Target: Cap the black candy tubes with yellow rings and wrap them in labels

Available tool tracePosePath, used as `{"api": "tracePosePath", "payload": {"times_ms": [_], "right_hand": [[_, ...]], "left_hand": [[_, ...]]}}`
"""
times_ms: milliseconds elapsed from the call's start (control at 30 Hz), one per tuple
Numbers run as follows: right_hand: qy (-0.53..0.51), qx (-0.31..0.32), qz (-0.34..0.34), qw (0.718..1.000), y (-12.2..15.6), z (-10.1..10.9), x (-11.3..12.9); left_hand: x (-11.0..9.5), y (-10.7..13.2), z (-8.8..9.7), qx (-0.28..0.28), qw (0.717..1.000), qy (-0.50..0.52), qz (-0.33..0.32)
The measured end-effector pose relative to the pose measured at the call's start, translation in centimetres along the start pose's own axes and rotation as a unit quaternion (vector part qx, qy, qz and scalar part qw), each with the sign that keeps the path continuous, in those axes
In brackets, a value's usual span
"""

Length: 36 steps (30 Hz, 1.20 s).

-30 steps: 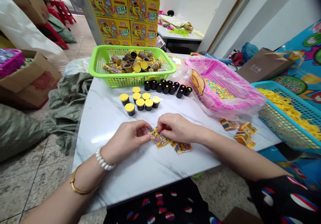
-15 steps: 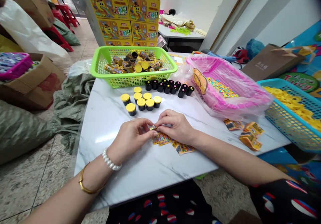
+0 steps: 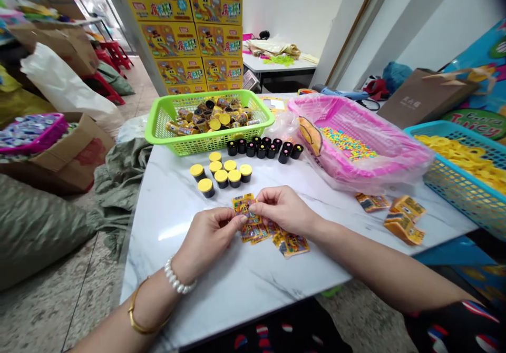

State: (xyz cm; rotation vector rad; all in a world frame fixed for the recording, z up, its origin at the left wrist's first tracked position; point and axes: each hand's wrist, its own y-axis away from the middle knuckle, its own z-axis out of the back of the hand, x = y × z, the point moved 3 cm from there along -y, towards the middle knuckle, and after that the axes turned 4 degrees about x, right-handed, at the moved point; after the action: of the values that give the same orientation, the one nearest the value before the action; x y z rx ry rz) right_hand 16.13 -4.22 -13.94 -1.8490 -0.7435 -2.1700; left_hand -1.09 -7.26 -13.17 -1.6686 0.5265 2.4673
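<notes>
Between both hands a small printed yellow label (image 3: 242,203) is held up, its face toward me. My left hand (image 3: 213,232) pinches its left edge between thumb and forefinger. On the other side my right hand (image 3: 282,208) grips its right edge, fingers curled. Below them several more printed labels (image 3: 253,233) lie loosely on the table, and others (image 3: 293,243) sit under my right wrist. Beyond the hands stand several small black cups with yellow lids (image 3: 221,178). Behind these is a cluster of black cups (image 3: 261,151) with small coloured dots on their ends.
A green basket (image 3: 179,146) of labelled cups stands at the back. To its right, a plastic-lined pink basket (image 3: 395,171) holds coloured beads. A blue basket (image 3: 443,179) of yellow rings is far right. Folded label stacks (image 3: 405,221) lie near the right edge.
The label between my hands has turned from nearly edge-on to face me, and my hands have drawn slightly apart. The view has shifted, so the table sits lower.
</notes>
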Motion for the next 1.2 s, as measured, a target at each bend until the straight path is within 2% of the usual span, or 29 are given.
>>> {"api": "tracePosePath", "payload": {"times_ms": [133, 233, 400, 467, 567, 700, 800, 900, 1000, 1200], "right_hand": [[0.093, 0.041, 0.021, 0.995, 0.4, -0.5, -0.4], [0.161, 0.035, 0.046, 0.985, 0.6, -0.5, -0.4], [0.266, -0.061, 0.124, 0.954, 0.9, 0.2, 0.8], [0.239, -0.08, 0.116, 0.961, 0.9, 0.4, 0.9], [0.169, -0.064, 0.107, 0.978, 0.7, 0.1, 0.6], [0.128, -0.039, 0.107, 0.985, 0.5, -0.7, 0.2], [0.084, -0.02, 0.077, 0.993, 0.5, -0.9, 0.0], [0.047, -0.042, 0.069, 0.996, 0.7, -0.7, 0.0], [0.054, -0.064, 0.09, 0.992, 0.8, -0.5, -0.1], [0.146, -0.101, 0.164, 0.97, 1.2, -1.2, 0.6]], "left_hand": [[0.4, -0.1, 0.4, -0.025, 0.998, 0.049, 0.017], [0.7, -0.3, 0.8, -0.029, 0.999, 0.029, 0.018], [0.4, -0.1, 1.5, -0.112, 0.982, -0.128, -0.08], [0.3, 0.0, 1.6, -0.119, 0.974, -0.164, -0.105], [0.2, 0.1, 1.4, -0.108, 0.97, -0.18, -0.126], [0.0, 0.2, 1.0, -0.079, 0.97, -0.17, -0.153], [-0.1, 0.6, 1.1, -0.127, 0.979, -0.095, -0.132], [-0.1, 1.3, 1.0, -0.173, 0.982, 0.012, -0.08], [-0.5, 1.9, 0.6, -0.177, 0.98, 0.051, -0.072], [-0.9, 2.5, 0.4, -0.187, 0.975, 0.022, -0.119]]}}
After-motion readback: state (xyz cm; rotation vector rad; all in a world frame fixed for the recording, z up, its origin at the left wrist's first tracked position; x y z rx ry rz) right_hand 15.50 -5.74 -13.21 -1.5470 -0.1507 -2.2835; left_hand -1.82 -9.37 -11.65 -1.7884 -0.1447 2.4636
